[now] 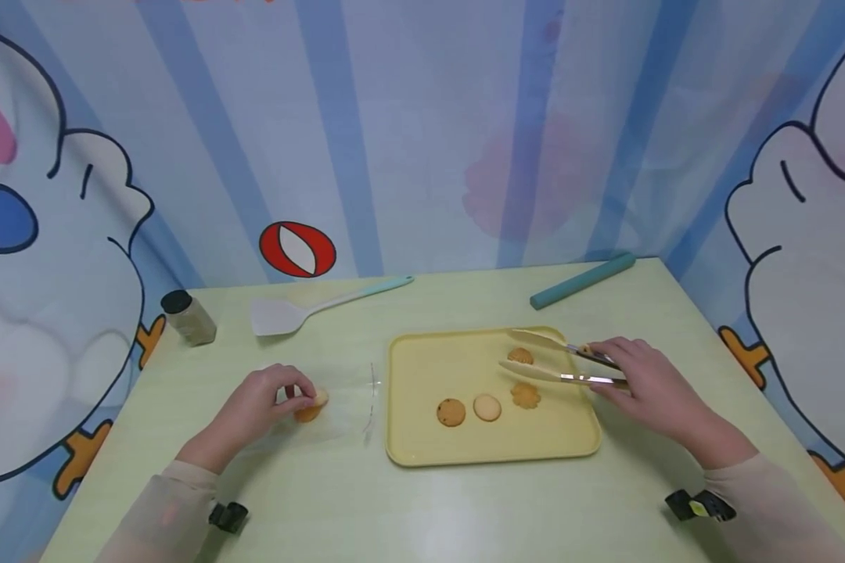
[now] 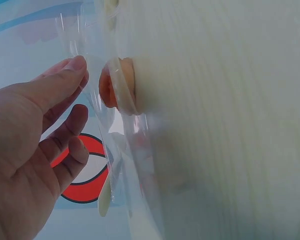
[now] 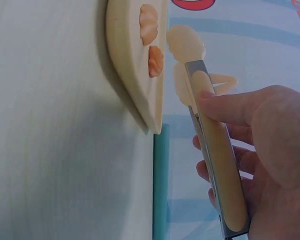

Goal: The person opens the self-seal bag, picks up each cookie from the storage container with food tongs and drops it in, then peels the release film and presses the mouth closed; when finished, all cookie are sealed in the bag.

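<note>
The person's right hand [image 1: 651, 389] has its grip clamped on the tongs [image 1: 563, 378], whose tips stand apart over a yellow tray [image 1: 422, 367] bearing four cookies [image 1: 487, 407]. The left hand [image 1: 264, 400] is at a clear bag [image 1: 341, 400] on the bench [image 1: 422, 520], near two overlapping cookies [image 1: 307, 415] inside; whether its grip pinches anything cannot be told.

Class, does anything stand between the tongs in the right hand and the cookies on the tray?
Nothing visible does: the right hand holds the tongs, tips apart, above the tray, with only a gap down to the cookies.
</note>
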Demonstrator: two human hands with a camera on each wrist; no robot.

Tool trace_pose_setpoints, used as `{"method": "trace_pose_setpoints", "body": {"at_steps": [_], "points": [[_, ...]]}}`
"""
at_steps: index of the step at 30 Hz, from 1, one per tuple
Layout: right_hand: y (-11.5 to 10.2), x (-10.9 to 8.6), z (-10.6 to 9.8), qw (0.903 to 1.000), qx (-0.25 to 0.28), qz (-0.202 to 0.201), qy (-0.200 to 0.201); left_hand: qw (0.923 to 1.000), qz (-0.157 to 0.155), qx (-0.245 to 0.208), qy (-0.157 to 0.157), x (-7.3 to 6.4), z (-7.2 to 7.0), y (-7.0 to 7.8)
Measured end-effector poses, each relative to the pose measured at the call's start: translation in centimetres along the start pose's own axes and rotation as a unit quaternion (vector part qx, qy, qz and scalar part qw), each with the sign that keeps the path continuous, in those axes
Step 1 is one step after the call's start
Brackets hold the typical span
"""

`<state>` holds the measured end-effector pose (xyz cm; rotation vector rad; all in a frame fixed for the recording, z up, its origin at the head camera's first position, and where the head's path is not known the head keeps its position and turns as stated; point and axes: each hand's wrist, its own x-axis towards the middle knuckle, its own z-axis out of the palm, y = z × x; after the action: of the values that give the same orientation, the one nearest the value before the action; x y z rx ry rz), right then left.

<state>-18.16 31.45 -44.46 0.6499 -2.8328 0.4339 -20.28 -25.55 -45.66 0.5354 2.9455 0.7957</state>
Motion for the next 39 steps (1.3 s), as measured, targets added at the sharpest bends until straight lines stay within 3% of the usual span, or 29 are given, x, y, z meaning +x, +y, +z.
{"method": "trace_pose_setpoints", "body": {"at_steps": [23,39], "points": [[1.7,-1.0,0.2,0.9993,-0.012,0.011,-0.034,1.0,0.003,0.007,0.0,0.2,-0.1,-0.2],[1.4,-0.7,0.5,0.9992,-0.017,0.01,-0.035,1.0,-0.004,0.004,-0.002,0.0,-0.1,-0.2]]}}
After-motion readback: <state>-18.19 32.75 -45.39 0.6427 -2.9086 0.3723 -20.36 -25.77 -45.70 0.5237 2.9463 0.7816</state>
